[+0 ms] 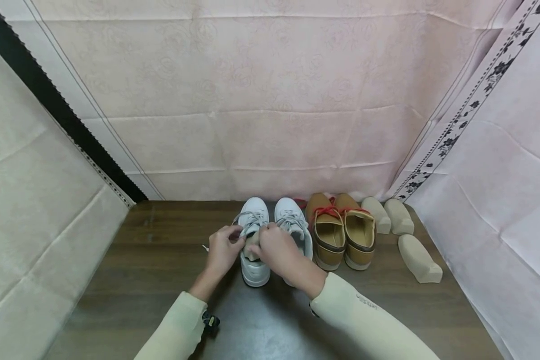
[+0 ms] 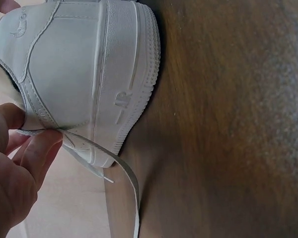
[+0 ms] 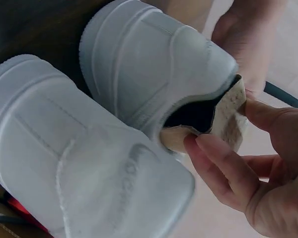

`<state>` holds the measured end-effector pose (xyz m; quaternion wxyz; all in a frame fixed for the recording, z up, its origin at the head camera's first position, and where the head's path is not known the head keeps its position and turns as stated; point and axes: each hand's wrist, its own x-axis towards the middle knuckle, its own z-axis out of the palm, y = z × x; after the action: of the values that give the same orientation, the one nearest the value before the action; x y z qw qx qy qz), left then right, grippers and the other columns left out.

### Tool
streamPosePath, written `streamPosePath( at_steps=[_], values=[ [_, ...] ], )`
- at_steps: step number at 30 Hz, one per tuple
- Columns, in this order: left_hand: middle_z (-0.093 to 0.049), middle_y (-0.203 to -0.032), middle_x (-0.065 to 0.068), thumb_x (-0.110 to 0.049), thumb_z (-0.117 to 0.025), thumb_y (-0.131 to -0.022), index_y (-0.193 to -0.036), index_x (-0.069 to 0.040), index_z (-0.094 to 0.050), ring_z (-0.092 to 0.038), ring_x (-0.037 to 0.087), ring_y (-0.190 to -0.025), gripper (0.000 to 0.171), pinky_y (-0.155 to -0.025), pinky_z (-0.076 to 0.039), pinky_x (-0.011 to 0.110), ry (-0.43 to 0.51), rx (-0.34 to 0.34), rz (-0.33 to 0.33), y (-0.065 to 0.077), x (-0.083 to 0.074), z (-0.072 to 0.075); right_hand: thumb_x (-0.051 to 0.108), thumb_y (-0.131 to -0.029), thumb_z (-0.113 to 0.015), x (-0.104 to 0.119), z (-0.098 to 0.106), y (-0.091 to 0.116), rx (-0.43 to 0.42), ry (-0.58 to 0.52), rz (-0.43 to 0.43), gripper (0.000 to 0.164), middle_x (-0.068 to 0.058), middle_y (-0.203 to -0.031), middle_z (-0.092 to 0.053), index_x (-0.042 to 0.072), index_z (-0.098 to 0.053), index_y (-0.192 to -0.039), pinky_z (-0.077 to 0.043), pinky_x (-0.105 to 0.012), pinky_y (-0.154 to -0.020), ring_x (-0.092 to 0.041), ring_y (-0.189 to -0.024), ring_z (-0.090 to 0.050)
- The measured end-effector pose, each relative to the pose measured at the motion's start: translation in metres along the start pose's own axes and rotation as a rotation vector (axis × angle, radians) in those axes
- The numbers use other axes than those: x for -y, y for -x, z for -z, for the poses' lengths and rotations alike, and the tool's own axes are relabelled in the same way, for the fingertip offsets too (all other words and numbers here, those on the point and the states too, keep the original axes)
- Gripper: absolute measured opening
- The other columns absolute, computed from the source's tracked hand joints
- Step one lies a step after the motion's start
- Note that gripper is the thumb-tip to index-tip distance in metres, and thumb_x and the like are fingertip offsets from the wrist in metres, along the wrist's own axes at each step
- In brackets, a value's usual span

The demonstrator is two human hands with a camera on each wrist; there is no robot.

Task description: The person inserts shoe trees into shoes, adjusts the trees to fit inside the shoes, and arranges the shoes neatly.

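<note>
Two white sneakers stand side by side on the dark wooden surface, toes away from me. My left hand (image 1: 223, 250) pinches the lace-side edge of the left white sneaker (image 1: 256, 274); a flat lace (image 2: 120, 161) trails from beside those fingertips. With its thumb and fingers my right hand (image 1: 282, 251) pinches a beige moulded shoe insert (image 3: 231, 115) in that sneaker's opening. Part of the insert is hidden inside the shoe. The right white sneaker (image 1: 289, 207) is beside it, partly covered by my right hand.
A pair of brown shoes (image 1: 359, 235) with red laces stands to the right. Beyond it lie two beige inserts (image 1: 399, 217) at the back and another loose insert (image 1: 420, 260) nearer me. Pale patterned cloth (image 1: 270, 100) walls the back and both sides.
</note>
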<state>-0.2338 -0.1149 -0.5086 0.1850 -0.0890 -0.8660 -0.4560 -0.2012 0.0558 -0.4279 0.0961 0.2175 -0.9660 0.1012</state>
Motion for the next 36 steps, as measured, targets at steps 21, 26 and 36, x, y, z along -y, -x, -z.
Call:
streamPosePath(
  at_steps=[21,26,36],
  values=[
    [-0.077,-0.095,0.016,-0.003,-0.082,-0.084,-0.103,0.000,-0.079,-0.075,0.029,-0.086,0.020,-0.077,-0.062,0.043,0.022,0.005,0.039,0.001,-0.001,-0.001,0.019,-0.093,-0.078,-0.042,-0.011,-0.011,0.043,-0.403,0.093,0.029,-0.004,-0.108,-0.070,0.013,-0.074,-0.121,-0.054,-0.033,-0.078,-0.016,-0.091,-0.061],
    [-0.077,-0.095,0.015,-0.004,-0.082,-0.083,-0.103,-0.001,-0.078,-0.075,0.028,-0.086,0.020,-0.078,-0.062,0.043,0.013,0.003,0.038,0.001,-0.001,0.000,0.018,-0.094,-0.076,-0.038,-0.017,-0.012,0.013,-0.379,0.105,0.028,-0.006,-0.113,-0.070,0.012,-0.073,-0.121,-0.058,-0.037,-0.083,-0.019,-0.097,-0.066],
    [-0.076,-0.095,0.014,-0.004,-0.081,-0.085,-0.104,-0.001,-0.078,-0.074,0.026,-0.087,0.020,-0.079,-0.061,0.042,-0.005,0.013,0.043,0.000,-0.001,0.001,0.027,-0.092,-0.079,-0.034,-0.034,-0.011,-0.133,-0.187,0.154,0.028,-0.002,-0.114,-0.069,0.017,-0.074,-0.118,-0.058,-0.039,-0.083,-0.021,-0.098,-0.066]
  ],
)
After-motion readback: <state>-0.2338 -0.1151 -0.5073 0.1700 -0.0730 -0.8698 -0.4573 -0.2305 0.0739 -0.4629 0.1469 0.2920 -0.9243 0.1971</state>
